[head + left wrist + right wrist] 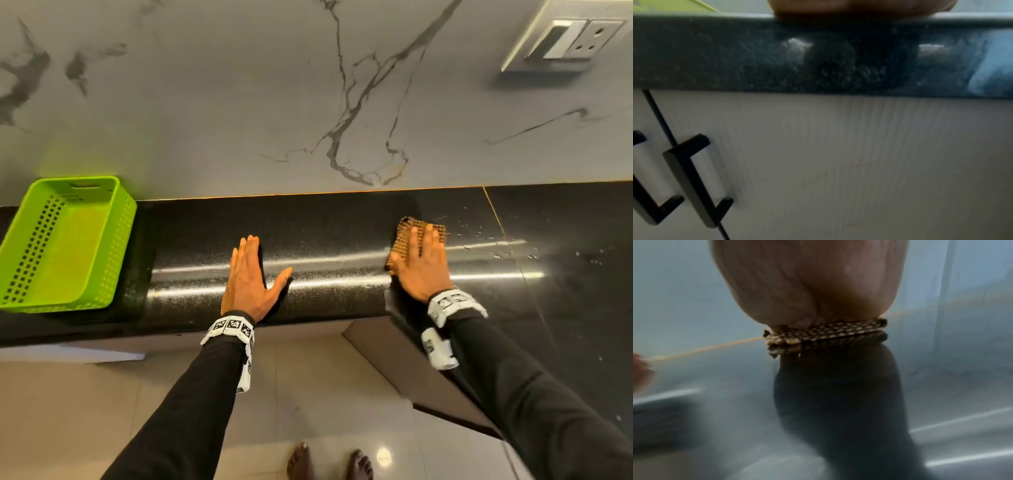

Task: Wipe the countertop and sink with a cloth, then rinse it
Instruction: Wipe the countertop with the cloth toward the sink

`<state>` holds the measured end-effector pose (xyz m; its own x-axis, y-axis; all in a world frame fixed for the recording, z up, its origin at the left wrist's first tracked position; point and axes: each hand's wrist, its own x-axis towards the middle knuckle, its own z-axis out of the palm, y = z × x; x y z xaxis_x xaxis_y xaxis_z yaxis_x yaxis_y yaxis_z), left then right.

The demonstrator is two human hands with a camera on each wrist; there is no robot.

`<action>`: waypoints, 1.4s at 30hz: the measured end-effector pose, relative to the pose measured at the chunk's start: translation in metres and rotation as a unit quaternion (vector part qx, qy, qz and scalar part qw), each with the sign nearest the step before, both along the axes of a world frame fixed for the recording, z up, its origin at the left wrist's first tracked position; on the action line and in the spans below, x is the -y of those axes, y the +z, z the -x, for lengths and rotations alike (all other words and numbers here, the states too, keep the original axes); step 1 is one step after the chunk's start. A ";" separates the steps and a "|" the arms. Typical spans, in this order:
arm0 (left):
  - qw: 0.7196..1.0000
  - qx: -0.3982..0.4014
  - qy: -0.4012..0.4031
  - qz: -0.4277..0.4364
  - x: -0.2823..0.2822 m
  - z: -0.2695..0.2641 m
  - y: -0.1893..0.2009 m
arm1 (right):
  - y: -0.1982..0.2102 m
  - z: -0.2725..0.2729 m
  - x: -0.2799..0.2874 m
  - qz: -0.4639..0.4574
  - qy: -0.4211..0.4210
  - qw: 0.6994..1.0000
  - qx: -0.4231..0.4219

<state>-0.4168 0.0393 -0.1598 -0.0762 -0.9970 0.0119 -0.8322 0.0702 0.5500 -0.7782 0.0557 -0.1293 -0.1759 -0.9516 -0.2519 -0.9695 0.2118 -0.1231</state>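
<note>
A brown checked cloth (407,236) lies flat on the black speckled countertop (325,240) right of centre. My right hand (423,263) presses down on it with straight fingers spread over the fabric. The right wrist view shows the palm (818,288) on top of the folded cloth (828,334), with its reflection in the glossy stone. My left hand (248,277) rests flat on the counter to the left of the cloth, fingers straight, thumb spread, holding nothing. Only the heel of that hand (859,9) shows in the left wrist view. No sink is in view.
A green perforated plastic basket (65,243) stands empty at the counter's left end. Water droplets (479,236) speckle the stone right of the cloth. A marble-look wall with a switch and socket plate (568,37) is behind. Cabinet doors with black handles (694,178) are below.
</note>
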 end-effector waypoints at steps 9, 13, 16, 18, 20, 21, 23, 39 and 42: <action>1.000 0.023 -0.020 0.005 0.002 -0.004 -0.006 | -0.007 0.010 -0.060 0.043 0.078 0.996 -0.002; 0.998 0.048 -0.026 0.008 0.003 -0.002 -0.005 | -0.008 -0.019 -0.072 0.042 0.005 0.999 0.006; 0.998 0.049 -0.031 0.006 0.002 -0.002 -0.005 | -0.019 -0.094 -0.082 0.072 0.077 0.994 0.040; 0.999 0.045 -0.030 0.008 0.002 -0.004 -0.006 | -0.022 -0.117 -0.087 0.095 0.130 0.986 0.041; 0.999 0.036 -0.033 0.012 0.002 -0.006 -0.007 | -0.020 -0.094 -0.090 0.107 0.135 0.985 0.009; 0.999 0.035 -0.034 0.013 0.001 -0.007 -0.007 | -0.020 -0.071 -0.094 0.104 0.099 0.990 -0.004; 0.998 0.040 -0.037 0.016 0.001 -0.006 -0.009 | -0.016 -0.018 -0.108 0.085 -0.026 0.996 -0.022; 0.980 0.129 -0.138 0.062 -0.001 0.004 -0.014 | -0.022 -0.003 -0.186 0.102 -0.115 0.986 -0.056; 0.980 0.105 -0.156 0.059 -0.005 0.034 -0.010 | -0.015 0.032 -0.254 0.085 -0.162 0.982 -0.054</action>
<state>-0.4512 0.0446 -0.1702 -0.3898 -0.9176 0.0778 -0.8543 0.3918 0.3414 -0.8098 0.3093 -0.1447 -0.4934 -0.8679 -0.0578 -0.8640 0.4967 -0.0826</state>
